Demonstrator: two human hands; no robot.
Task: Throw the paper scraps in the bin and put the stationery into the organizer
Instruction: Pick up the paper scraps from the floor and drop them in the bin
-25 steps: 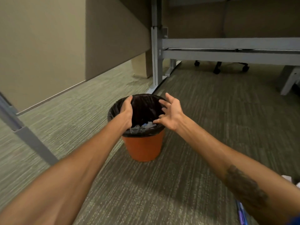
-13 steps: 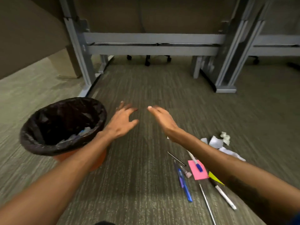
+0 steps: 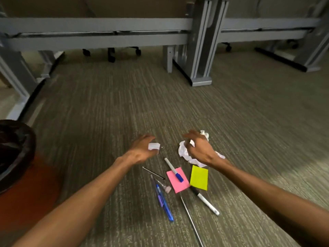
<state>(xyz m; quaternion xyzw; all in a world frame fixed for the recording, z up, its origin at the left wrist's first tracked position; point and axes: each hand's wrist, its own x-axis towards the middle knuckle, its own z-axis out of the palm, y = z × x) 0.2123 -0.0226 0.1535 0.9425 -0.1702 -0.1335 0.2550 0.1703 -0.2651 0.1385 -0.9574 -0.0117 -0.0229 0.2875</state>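
Nearest the camera, the stationery lies loose on the carpet: a blue pen (image 3: pixel 164 204), a black-capped marker (image 3: pixel 204 200), a long thin rod (image 3: pixel 191 221), then a pink sticky note (image 3: pixel 175 183) with a blue-capped marker (image 3: pixel 173 169) across it, and a yellow sticky note (image 3: pixel 199 177) just beside. None of it has been gathered, and no organizer is in view.

A second ago both hands were at the bin (image 3: pixel 12 154), letting go over its black liner; now the view has swung right, the bin sits at the left edge, and the hands have come down onto the remaining scraps. So one load is likely in and a second pickup is beginning.

The left hand (image 3: pixel 142 150) has its grip curled, fingers closing about a small white paper scrap (image 3: pixel 154 146) that they touch; whether it is lifted clear I cannot tell. The right hand (image 3: pixel 199 148) has its grip half open, fingers spread and arched over a larger crumpled paper (image 3: pixel 184 152), touching it but not yet closed.

Beyond that hand lies another small crumpled scrap (image 3: pixel 204 134). Farther off stand grey desk legs (image 3: pixel 201 50).
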